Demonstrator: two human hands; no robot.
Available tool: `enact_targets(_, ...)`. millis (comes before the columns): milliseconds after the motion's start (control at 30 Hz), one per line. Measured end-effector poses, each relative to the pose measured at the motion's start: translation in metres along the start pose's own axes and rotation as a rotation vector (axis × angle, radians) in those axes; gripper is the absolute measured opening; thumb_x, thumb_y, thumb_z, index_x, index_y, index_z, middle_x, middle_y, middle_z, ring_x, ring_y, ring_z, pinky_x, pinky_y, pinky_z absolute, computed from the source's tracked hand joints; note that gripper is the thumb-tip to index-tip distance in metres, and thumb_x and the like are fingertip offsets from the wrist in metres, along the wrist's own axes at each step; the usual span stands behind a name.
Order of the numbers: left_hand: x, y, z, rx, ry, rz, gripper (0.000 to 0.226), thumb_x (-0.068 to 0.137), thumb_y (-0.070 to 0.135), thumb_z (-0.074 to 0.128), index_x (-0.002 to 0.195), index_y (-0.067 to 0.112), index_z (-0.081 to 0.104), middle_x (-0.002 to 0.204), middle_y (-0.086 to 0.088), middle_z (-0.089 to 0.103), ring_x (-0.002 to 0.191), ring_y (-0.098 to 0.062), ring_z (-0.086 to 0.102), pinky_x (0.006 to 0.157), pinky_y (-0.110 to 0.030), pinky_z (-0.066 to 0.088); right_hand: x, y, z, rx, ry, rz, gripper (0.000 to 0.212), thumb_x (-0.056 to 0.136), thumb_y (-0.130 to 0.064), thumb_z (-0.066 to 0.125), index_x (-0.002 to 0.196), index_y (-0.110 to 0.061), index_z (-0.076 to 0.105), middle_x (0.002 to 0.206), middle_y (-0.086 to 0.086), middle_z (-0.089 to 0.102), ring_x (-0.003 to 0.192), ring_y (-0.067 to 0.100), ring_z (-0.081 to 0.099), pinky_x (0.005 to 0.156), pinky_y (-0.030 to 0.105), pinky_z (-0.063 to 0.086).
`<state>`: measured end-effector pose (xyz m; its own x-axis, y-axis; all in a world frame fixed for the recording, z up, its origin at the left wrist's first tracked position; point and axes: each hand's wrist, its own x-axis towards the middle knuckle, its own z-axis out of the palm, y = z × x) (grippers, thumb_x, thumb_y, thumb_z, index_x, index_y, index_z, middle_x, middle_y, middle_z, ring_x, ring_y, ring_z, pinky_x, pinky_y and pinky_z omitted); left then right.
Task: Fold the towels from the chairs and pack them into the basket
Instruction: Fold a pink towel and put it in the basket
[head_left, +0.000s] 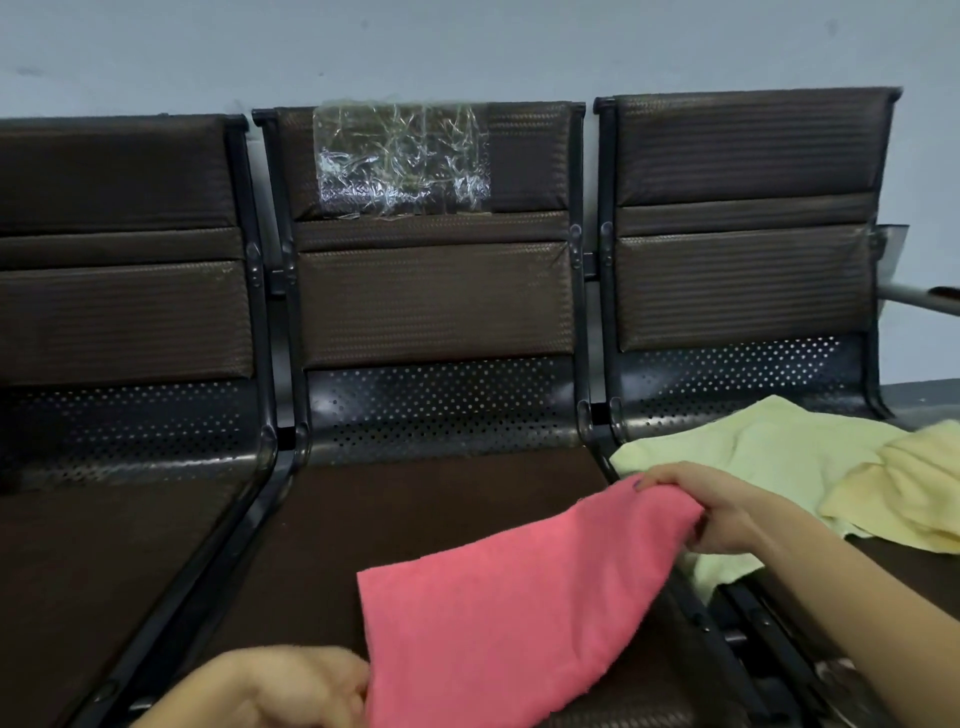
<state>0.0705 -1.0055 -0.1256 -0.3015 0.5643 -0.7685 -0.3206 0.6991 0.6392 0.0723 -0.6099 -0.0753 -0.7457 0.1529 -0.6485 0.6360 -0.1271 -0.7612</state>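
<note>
1. Pink towel (514, 608): one piece, spread over the middle chair seat (332, 525), at 5 o'clock in the view. Held at two edges; the cloth sags between them, its far right end raised.
2. Right hand (722, 512): at 3 o'clock from the pink towel, fingers curled over the towel's upper right edge, thumb beneath, pinching the cloth. The towel runs from this grip down toward 7 o'clock.
3. Left hand (291, 686): at 7 o'clock in the view, fingers curled against the towel's lower left edge, gripping it; the fingertips are hidden behind the cloth.
4. Pale green towel (748, 457): unfolded and rumpled on the right chair seat, at 3 o'clock, partly behind the right hand.
5. Yellow towel (909, 493): crumpled, lying on the green towel's right side, at the frame edge.
6. Chair row: three dark seats joined; middle backrest bears a patch of clear tape (402, 158).
7. Basket: not visible.
</note>
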Motion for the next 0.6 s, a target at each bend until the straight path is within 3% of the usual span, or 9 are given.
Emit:
enact_targets(67,-0.008,-0.002,0.001,0.132,-0.046,-0.025,0.022,0.078,0.017,0.062,0.094,0.027,0.074,0.085,0.016,0.071,0.081,0.004,0.062,0.074,-0.015,0.041,-0.017,-0.010,0.022,-0.056,-0.048,-0.082,0.008,0.080,-0.011,0.065,0.079,-0.013,0.072,0.076,0.006,0.067,0.067,0.018,0.061,0.051,0.023,0.048)
enact_targets(133,-0.016,-0.004,0.002,0.095,0.022,-0.064,0.012,0.083,0.028,0.067,0.077,0.026,0.076,0.070,0.013,0.069,0.067,0.003,0.060,0.066,-0.016,0.043,-0.032,-0.017,0.048,-0.112,-0.090,-0.160,0.014,0.080,-0.009,0.066,0.094,-0.008,0.069,0.087,0.010,0.068,0.076,0.021,0.063,0.055,0.024,0.050)
enact_targets(267,-0.025,-0.008,0.003,-0.241,0.289,-0.004,0.028,0.097,0.025,0.052,0.088,0.003,0.066,0.072,-0.016,0.068,0.067,-0.024,0.069,0.051,-0.029,0.053,-0.051,-0.013,0.105,-0.321,-0.176,-0.281,0.022,0.081,-0.003,0.061,0.103,-0.002,0.064,0.080,0.011,0.060,0.071,0.021,0.058,0.057,0.025,0.043)
enact_targets(367,-0.021,-0.006,0.002,-0.518,0.531,0.121,0.028,0.099,0.017,0.046,0.095,-0.004,0.062,0.073,-0.020,0.068,0.059,-0.028,0.068,0.045,-0.028,0.053,-0.053,0.005,0.146,-0.469,-0.235,-0.312,0.026,0.081,-0.004,0.059,0.107,-0.002,0.063,0.066,0.006,0.051,0.052,0.016,0.047,0.045,0.022,0.036)
enact_targets(467,-0.013,-0.003,0.001,-0.700,0.568,0.162,0.029,0.101,0.016,0.042,0.103,-0.006,0.062,0.085,-0.024,0.071,0.062,-0.029,0.070,0.048,-0.031,0.056,-0.051,0.029,0.182,-0.666,-0.301,-0.339,0.038,0.085,-0.007,0.056,0.123,-0.011,0.057,0.057,0.004,0.051,0.037,0.012,0.046,0.032,0.019,0.038)
enact_targets(533,-0.008,-0.001,0.002,-0.768,0.556,0.158,0.031,0.102,0.017,0.040,0.106,-0.006,0.060,0.091,-0.025,0.071,0.066,-0.030,0.071,0.050,-0.032,0.056,-0.049,0.048,0.200,-0.769,-0.368,-0.255,0.040,0.091,-0.008,0.054,0.129,-0.003,0.047,0.069,0.014,0.060,0.039,0.013,0.053,0.034,0.021,0.044)
enact_targets(600,-0.001,0.000,0.006,-0.797,0.549,0.140,0.030,0.102,0.018,0.040,0.105,-0.004,0.060,0.096,-0.023,0.070,0.068,-0.031,0.071,0.051,-0.033,0.057,-0.047,0.066,0.213,-0.795,-0.516,-0.086,0.023,0.095,-0.008,0.051,0.114,0.004,0.044,0.075,0.021,0.056,0.038,0.014,0.057,0.039,0.024,0.049)
